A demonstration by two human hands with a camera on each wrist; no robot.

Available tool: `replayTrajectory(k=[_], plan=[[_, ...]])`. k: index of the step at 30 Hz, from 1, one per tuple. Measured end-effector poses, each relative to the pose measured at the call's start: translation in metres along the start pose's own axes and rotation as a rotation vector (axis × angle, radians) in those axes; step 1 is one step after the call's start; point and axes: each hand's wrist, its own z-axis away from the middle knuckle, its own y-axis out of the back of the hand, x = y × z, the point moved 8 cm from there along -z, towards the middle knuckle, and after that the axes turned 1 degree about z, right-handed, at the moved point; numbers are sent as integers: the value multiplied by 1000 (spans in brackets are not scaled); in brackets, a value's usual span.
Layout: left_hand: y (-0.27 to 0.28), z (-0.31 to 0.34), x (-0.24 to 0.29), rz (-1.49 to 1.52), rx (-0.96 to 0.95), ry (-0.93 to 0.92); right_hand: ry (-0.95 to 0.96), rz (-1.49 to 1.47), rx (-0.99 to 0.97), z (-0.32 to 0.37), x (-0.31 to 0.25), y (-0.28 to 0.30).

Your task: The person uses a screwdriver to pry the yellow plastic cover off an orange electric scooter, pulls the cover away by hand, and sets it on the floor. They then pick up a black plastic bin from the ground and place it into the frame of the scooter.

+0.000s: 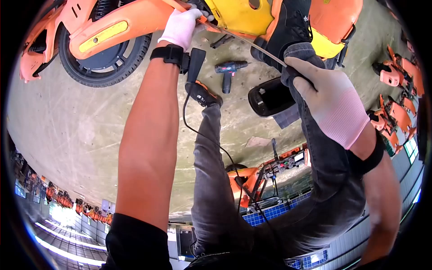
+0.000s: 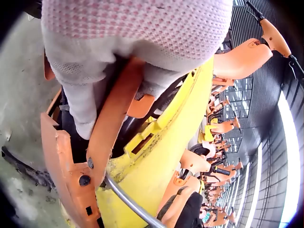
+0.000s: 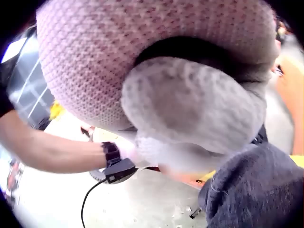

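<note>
My gloved left hand grips an orange plastic strip on the scooter's body, its fingers curled around the strip in the left wrist view. Beside the strip lies a scuffed yellow panel. With my gloved right hand I hold a long screwdriver by its black handle. Its metal shaft reaches across to the orange part, the tip right at the strip's lower end where it meets the yellow panel. In the right wrist view the thumb covers most of the grip.
A cordless drill lies on the concrete floor, near a black shell-like part and my shoe. The scooter's wheel stands at the left. A cable hangs from my left wrist. More orange scooters stand around.
</note>
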Motion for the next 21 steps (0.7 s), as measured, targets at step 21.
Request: replayTrajectory(k=[21], plan=[[7, -11, 0, 55, 3, 10, -729, -724, -534, 26, 13, -44]])
